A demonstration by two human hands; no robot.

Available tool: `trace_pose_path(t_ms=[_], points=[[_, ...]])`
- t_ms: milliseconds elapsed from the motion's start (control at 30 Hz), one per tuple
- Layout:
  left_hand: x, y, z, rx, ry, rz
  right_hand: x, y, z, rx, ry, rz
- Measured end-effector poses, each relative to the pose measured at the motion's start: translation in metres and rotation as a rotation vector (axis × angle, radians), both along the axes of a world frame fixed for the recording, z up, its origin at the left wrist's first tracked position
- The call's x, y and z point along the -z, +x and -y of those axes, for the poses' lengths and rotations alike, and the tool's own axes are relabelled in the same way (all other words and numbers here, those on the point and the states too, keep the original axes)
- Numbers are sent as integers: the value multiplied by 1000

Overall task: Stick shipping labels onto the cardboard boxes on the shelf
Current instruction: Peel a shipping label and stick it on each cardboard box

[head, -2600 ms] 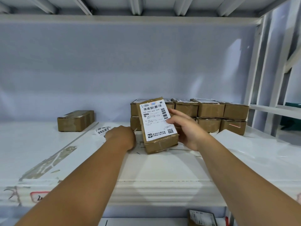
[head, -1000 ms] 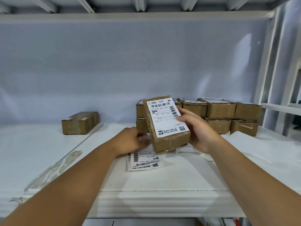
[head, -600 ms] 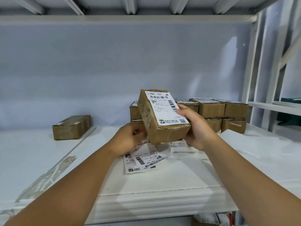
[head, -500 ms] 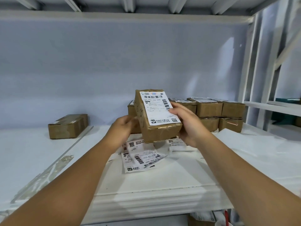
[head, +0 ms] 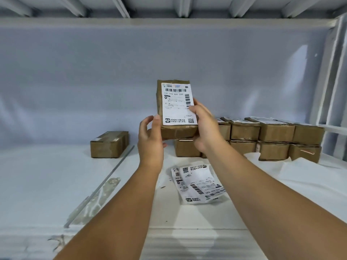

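Note:
A brown cardboard box [head: 178,131] is held up above the white shelf [head: 47,184], tilted toward me, with a white shipping label [head: 177,105] stuck on its top face. My right hand [head: 205,126] grips the box's right side, thumb on the label's edge. My left hand [head: 150,139] cups the box's lower left corner. A loose pile of shipping labels [head: 197,182] lies on the shelf below the box. Behind the hands a two-layer stack of labelled boxes [head: 272,139] runs to the right.
A single cardboard box [head: 109,144] stands at the back left of the shelf. A thin grey rod [head: 105,186] lies diagonally on the left part. White sheeting [head: 309,175] lies crumpled on the right. Shelf uprights [head: 336,72] rise at the right.
The labelled box has been lifted off the shelf and raised upright in both hands. The left hand left the label pile and came up to the box's lower left corner.

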State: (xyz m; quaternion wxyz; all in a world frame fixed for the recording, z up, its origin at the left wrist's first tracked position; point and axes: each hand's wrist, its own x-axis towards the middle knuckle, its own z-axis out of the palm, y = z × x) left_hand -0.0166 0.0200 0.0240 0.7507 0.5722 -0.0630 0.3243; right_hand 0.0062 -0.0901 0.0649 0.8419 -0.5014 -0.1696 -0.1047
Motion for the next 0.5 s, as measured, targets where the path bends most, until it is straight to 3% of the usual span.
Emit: trace_pose_path(t_ms=[167, 367, 500], points=[[-2, 3, -8, 43, -127, -47, 15, 12, -11, 1, -61, 3], [1, 4, -5, 66, 23, -76, 18, 18, 6, 58, -113, -24], [3, 11, -11, -7, -63, -111, 24, 12, 4, 106, -369, 43]])
